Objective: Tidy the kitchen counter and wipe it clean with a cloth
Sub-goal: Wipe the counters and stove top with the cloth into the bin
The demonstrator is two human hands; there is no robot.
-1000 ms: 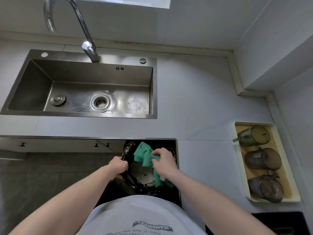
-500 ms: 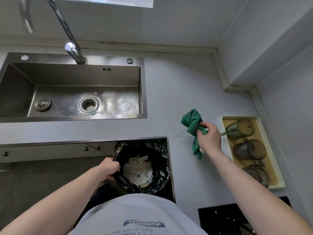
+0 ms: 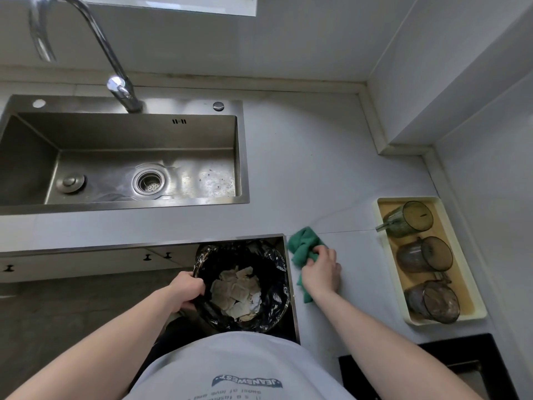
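Observation:
A green cloth (image 3: 302,245) lies bunched on the grey counter (image 3: 317,168), close to its front-left edge. My right hand (image 3: 321,271) grips the cloth and presses it onto the counter. Just left of it, below counter level, is a bin with a black liner (image 3: 274,290), holding several crumpled paper scraps (image 3: 236,293). My left hand (image 3: 187,290) grips the bin's left rim, fingers curled over the liner.
A steel sink (image 3: 115,157) with a tall tap (image 3: 115,82) takes up the counter's left. A cream tray (image 3: 473,307) with three smoky glass mugs lies at the right, by the wall. A black hob corner (image 3: 432,365) shows at the lower right.
My right hand carried the cloth from over the bin out to the right near the tray, then back left to the counter's edge beside the bin. My left hand stayed on the bin rim.

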